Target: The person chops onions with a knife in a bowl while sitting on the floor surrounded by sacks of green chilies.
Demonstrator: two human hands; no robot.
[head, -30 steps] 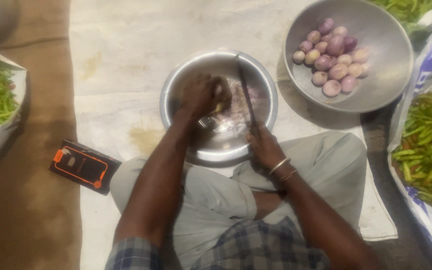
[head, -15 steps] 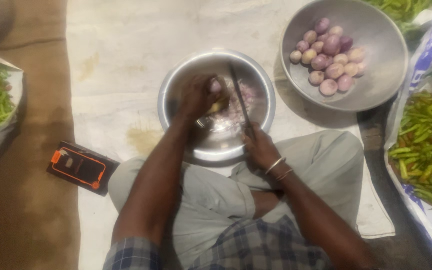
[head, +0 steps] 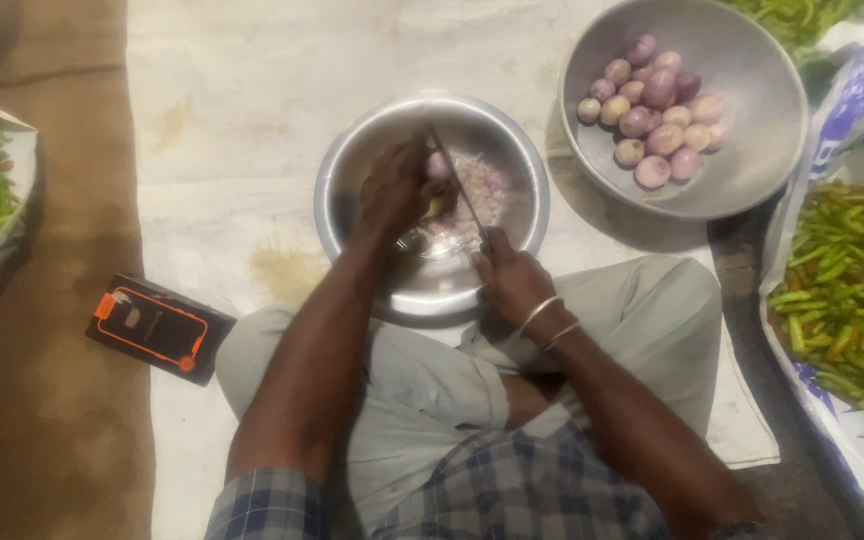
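Pale cloth (head: 252, 120) spread over brown floor matting (head: 42, 400), seen from above a cross-legged lap. Knife (head: 455, 183) now swung leftward since half a second ago, blade tip up against the left hand rather than slanting across the middle of the bowl; right hand drawn slightly up and left with it. Two steel bowls: one steel bowl (head: 352, 170) directly ahead, holding a small heap of chopped pinkish shallot pieces (head: 477, 195), and one wider steel basin (head: 752, 150) at upper right with about fifteen whole peeled shallots (head: 657, 110), purple-pink and glossy. Left hand (head: 397, 185) clenched around a single shallot (head: 437, 165) above the near bowl, pale pink, partly hidden by fingers. Right hand (head: 512, 280) gripping the knife handle at the bowl's near rim, two bangles at the wrist. Three heaps of green chillies (head: 852, 290): right, top right, far left. One black-and-orange phone (head: 157, 328) lying flat by the left knee.
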